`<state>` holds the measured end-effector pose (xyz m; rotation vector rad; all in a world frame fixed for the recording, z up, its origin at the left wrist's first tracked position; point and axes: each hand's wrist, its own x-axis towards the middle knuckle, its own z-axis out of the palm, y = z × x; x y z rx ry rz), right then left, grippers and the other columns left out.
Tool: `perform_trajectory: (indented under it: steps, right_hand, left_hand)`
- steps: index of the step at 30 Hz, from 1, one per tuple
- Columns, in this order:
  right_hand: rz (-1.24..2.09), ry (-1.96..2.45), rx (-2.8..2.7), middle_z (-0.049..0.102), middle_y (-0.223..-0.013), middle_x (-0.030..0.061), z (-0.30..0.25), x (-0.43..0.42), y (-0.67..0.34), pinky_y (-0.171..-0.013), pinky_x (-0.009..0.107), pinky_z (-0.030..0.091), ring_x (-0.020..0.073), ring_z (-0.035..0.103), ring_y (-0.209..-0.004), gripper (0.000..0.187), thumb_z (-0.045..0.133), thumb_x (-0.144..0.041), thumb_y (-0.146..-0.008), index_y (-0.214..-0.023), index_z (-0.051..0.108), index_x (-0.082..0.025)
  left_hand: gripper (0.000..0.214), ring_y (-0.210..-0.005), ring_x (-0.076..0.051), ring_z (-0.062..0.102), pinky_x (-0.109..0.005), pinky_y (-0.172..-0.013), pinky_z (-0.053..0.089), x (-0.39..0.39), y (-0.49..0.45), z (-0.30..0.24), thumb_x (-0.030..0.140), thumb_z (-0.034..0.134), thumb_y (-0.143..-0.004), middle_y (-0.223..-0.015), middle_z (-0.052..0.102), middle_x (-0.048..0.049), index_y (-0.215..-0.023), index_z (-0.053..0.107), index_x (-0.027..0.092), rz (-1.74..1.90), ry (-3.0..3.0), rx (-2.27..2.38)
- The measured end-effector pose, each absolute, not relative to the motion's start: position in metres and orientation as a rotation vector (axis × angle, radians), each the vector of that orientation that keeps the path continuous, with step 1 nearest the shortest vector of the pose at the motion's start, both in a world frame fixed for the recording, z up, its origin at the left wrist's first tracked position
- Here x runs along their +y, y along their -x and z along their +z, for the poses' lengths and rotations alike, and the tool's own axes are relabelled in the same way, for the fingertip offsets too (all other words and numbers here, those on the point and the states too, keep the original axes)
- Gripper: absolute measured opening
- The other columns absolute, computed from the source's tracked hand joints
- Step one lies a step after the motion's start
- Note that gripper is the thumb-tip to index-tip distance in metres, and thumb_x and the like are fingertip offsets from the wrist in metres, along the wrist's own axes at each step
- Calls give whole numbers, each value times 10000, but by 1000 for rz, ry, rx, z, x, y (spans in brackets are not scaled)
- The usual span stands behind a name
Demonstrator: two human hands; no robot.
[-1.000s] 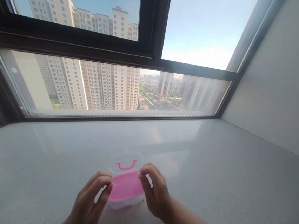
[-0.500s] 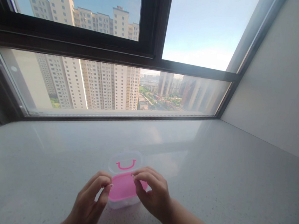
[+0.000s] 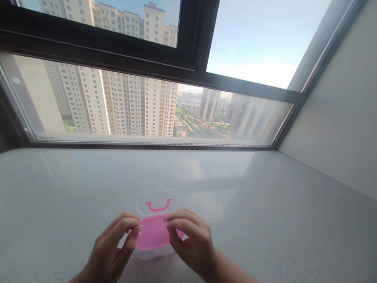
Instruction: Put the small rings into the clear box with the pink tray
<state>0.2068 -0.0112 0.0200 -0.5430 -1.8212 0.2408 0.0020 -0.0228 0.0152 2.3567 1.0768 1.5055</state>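
An open plastic box [image 3: 153, 252] with translucent walls stands in front of me, a pink tray [image 3: 153, 232] set in its top. Behind it lies its clear lid [image 3: 175, 197] with a pink handle [image 3: 158, 209]. At the box's left end my left hand [image 3: 111, 247] pinches a small whitish curved piece [image 3: 141, 228] between thumb and forefinger. My right hand [image 3: 194, 240] hangs over the right part of the tray, thumb and forefinger closed on another small whitish piece [image 3: 166, 222]. Both pieces are too small to name, and I cannot tell whether either touches the box.
The box stands on a pale speckled windowsill [image 3: 283, 230]. A dark window frame [image 3: 116, 59] runs along the back, with tall buildings outside. A plain wall [image 3: 355, 108] closes off the right side.
The view has shifted slightly. My left hand has moved a little up and to the left; my right hand keeps nearly the same place. Both pinches stay closed.
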Motion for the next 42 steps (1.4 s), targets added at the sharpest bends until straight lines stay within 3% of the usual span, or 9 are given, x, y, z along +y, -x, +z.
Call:
perform_trajectory:
  steps: [42]
  right_hand:
    - [258,566,-1818,705,-819,74,13,-9,-207,-689,284,506,163,640,-737,202,582,-3,-777,-855,650,-177]
  left_hand:
    - [163,-825,-125,581,-184,-756,472,-19,0,10,47,463,-885,-852,587,-28,-907,541,189,1488,-2415,1053]
